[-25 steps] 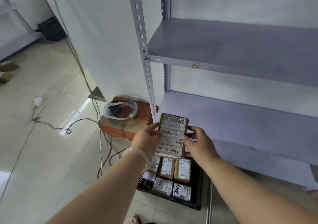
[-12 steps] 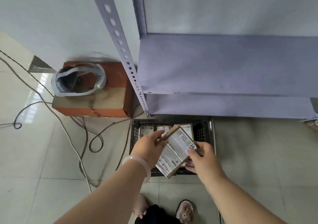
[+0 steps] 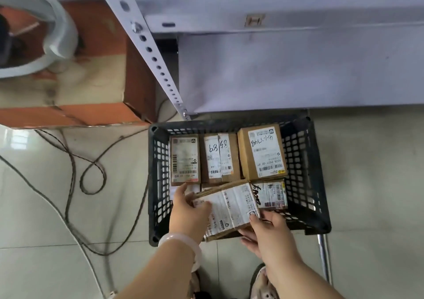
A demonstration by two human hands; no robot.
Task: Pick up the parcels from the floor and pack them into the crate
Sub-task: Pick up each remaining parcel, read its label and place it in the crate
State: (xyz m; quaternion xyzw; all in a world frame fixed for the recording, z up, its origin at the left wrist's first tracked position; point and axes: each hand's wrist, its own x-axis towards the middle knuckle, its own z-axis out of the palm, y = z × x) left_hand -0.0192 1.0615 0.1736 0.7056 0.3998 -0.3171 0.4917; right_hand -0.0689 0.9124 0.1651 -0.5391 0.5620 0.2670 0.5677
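Held in both hands over near half of crate [image 3: 300, 161]: one parcel [image 3: 229, 204], label up, tilted and skewed to crate walls. Brown cardboard, white printed label over most of top face. Contact with parcels below: cannot tell.

Left hand [image 3: 188, 211]: closed round left end of parcel, thumb on label, fingers round far edge. Pale bracelet [image 3: 181, 243] on wrist.

Right hand [image 3: 268, 232]: pinching near right corner of parcel, thumb on label, fingers curled beneath near edge.

Packed in far row of crate, side by side, labels up:
- left box [image 3: 184, 159], barcode along left edge of label;
- middle box [image 3: 220, 158], handwritten digits;
- right box [image 3: 262, 151], handwritten number.

In near row, at right: fourth box [image 3: 273, 194], black handwriting on label, left part covered by parcel. Rest of near row: hidden by parcel and left hand.

Crate: black, lattice walls, on tiled floor [image 3: 367, 184], far wall just below front edge of grey shelf [image 3: 298, 69]. Just beside far left corner: foot of perforated post [image 3: 149, 50].

Left of post: orange carton [image 3: 96, 73] on floor, white band [image 3: 62, 34] lying on top, blurred. Left of crate: looped cables [image 3: 91, 172] on floor. By near right corner of crate: metal tube [image 3: 322, 252]. At bottom edge, below hands: slipper [image 3: 261, 282].
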